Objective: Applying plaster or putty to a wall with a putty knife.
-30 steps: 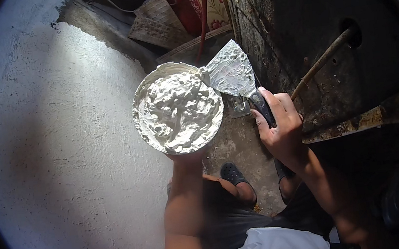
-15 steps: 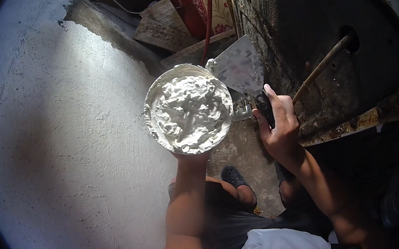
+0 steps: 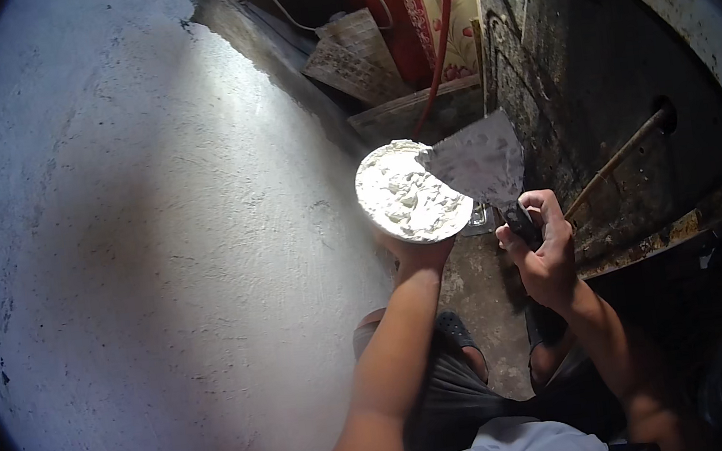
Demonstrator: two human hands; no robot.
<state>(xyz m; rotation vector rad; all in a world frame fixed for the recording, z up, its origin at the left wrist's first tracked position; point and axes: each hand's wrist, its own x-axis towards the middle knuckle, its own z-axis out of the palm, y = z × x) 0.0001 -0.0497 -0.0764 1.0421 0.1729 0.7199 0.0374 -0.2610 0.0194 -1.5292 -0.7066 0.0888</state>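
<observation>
My left hand (image 3: 425,254) supports a round tub (image 3: 369,217) from below, its fingers mostly hidden under it. Thick white paste (image 3: 406,192) with a rough, lumpy surface fills the tub. In my right hand (image 3: 546,256) is a wide putty knife (image 3: 485,158), gripped by its black handle. White smears cover the metal blade, which overlaps the upper right part of the tub and hides some of the rim. Whether the blade touches the paste I cannot tell.
A pale, rough wall (image 3: 201,226) takes up the left side. To the right stands a dark, stained panel (image 3: 618,62) with a stick (image 3: 617,162) through a hole. A red hose (image 3: 445,47) and a patterned slab (image 3: 355,52) are beyond the tub. Concrete floor (image 3: 492,317) lies below.
The view has shifted, so the surroundings appear farther right. The tub looks smaller, farther from my head. The blade has come nearer to me and now covers part of the tub's opening.
</observation>
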